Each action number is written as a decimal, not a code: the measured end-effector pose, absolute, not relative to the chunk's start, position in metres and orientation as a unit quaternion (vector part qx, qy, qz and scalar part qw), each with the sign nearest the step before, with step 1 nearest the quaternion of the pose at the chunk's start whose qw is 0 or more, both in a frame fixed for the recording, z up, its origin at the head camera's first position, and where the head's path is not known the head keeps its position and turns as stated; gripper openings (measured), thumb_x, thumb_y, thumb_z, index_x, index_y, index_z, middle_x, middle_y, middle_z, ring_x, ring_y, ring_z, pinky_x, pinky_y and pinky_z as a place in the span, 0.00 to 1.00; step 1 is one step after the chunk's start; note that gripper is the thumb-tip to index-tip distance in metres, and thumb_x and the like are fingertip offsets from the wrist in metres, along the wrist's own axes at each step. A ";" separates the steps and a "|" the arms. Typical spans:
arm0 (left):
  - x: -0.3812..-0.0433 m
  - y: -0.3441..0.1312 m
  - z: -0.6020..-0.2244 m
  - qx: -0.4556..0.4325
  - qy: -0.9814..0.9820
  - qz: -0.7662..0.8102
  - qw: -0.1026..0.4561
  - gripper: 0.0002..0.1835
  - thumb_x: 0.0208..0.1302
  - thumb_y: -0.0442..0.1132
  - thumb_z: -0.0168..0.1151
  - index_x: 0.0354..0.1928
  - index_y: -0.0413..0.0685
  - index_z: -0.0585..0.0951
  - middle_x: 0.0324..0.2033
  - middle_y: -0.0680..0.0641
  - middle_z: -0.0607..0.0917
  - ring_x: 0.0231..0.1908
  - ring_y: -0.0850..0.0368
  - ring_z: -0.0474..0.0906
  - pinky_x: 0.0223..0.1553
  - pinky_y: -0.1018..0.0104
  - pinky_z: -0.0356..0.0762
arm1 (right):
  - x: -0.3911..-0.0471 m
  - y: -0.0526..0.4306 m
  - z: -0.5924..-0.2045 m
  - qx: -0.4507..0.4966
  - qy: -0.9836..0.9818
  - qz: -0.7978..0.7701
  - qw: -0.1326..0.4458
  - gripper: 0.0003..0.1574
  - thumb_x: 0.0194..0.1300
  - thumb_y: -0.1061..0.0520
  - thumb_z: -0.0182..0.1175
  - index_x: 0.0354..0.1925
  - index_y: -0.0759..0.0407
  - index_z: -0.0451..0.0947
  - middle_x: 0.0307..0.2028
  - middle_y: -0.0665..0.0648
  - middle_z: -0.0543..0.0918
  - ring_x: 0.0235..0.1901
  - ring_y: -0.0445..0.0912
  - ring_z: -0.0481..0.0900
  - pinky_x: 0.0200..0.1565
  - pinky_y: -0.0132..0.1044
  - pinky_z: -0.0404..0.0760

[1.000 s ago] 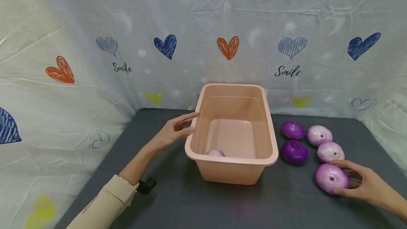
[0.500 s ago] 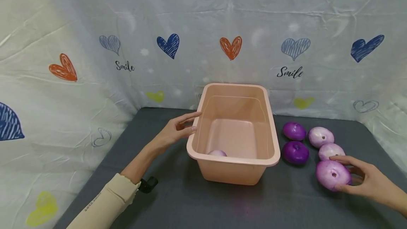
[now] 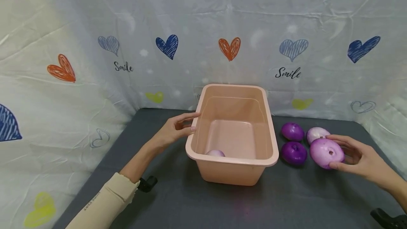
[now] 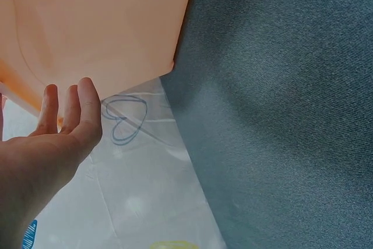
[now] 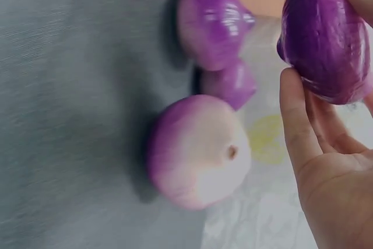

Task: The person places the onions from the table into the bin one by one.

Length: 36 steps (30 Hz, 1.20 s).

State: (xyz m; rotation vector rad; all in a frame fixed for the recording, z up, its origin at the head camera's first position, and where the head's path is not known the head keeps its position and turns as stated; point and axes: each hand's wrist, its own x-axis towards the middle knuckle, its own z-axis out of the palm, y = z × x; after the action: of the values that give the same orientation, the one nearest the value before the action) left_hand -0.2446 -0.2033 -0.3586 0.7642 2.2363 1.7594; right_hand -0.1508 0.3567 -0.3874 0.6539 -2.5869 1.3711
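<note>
My left hand (image 3: 173,130) grips the left rim of a peach plastic tub (image 3: 230,172). Thumb and index fingertips lie on the rim, and the other fingers show against the outer wall in the left wrist view. In my right hand (image 3: 365,158) is a light purple red onion (image 3: 324,153), pinched between thumb and fingers; the right wrist view shows this held onion (image 5: 323,39) raised above the others. Behind it a pale onion (image 3: 316,133) is partly covered. Two darker onions (image 3: 294,153) sit to its left. One onion (image 3: 215,153) lies inside the tub, mostly hidden by the near rim.
A dark grey cloth (image 3: 286,200) covers the table. A white curtain (image 3: 197,17) printed with hearts hangs right behind the tub and at both sides. A black wrist strap part (image 3: 389,218) shows at the lower right.
My right hand has lifted the onion and moved it up and left, so it now overlaps the pale onions behind. My left hand has stayed on the tub's rim.
</note>
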 end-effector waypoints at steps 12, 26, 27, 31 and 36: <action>-0.244 -0.203 -0.359 0.257 0.765 0.584 0.089 0.30 0.73 0.40 0.64 0.74 0.50 0.71 0.69 0.44 0.71 0.64 0.43 0.72 0.58 0.48 0.76 | -0.180 0.340 -0.358 0.245 -0.830 0.498 0.065 0.47 0.57 0.79 0.68 0.72 0.66 0.65 0.64 0.51 0.74 0.57 0.38 0.77 0.44 0.31 0.83; -0.247 -0.206 -0.359 0.251 0.761 0.590 0.099 0.30 0.73 0.39 0.64 0.75 0.53 0.70 0.69 0.45 0.72 0.63 0.45 0.73 0.58 0.48 0.76 | -0.204 0.312 -0.336 0.253 -0.807 0.531 0.058 0.45 0.59 0.79 0.66 0.72 0.62 0.67 0.63 0.56 0.75 0.57 0.44 0.78 0.50 0.31 0.81; -0.247 -0.206 -0.359 0.252 0.761 0.589 0.100 0.30 0.73 0.40 0.64 0.75 0.54 0.70 0.69 0.45 0.72 0.63 0.45 0.73 0.59 0.48 0.76 | -0.205 0.309 -0.334 0.251 -0.810 0.527 0.058 0.45 0.59 0.78 0.67 0.72 0.62 0.68 0.63 0.55 0.75 0.56 0.44 0.78 0.50 0.31 0.81; -0.246 -0.206 -0.358 0.250 0.762 0.588 0.104 0.30 0.73 0.41 0.64 0.75 0.55 0.70 0.69 0.45 0.72 0.63 0.47 0.74 0.58 0.49 0.76 | -0.210 0.298 -0.326 0.245 -0.820 0.514 0.062 0.44 0.59 0.75 0.69 0.71 0.59 0.68 0.63 0.55 0.75 0.56 0.44 0.78 0.50 0.31 0.81; -0.246 -0.205 -0.358 0.247 0.764 0.587 0.104 0.30 0.73 0.42 0.65 0.75 0.56 0.71 0.68 0.45 0.72 0.62 0.48 0.75 0.57 0.50 0.77 | -0.216 0.284 -0.319 0.238 -0.827 0.506 0.060 0.45 0.60 0.71 0.71 0.72 0.57 0.68 0.63 0.55 0.75 0.57 0.44 0.78 0.50 0.31 0.81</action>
State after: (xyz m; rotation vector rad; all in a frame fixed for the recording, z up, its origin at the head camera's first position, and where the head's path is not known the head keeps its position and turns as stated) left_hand -0.2457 -0.2055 -0.3576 0.7294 2.2534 1.7310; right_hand -0.2164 0.2838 -0.3189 0.7199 -2.5022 1.5327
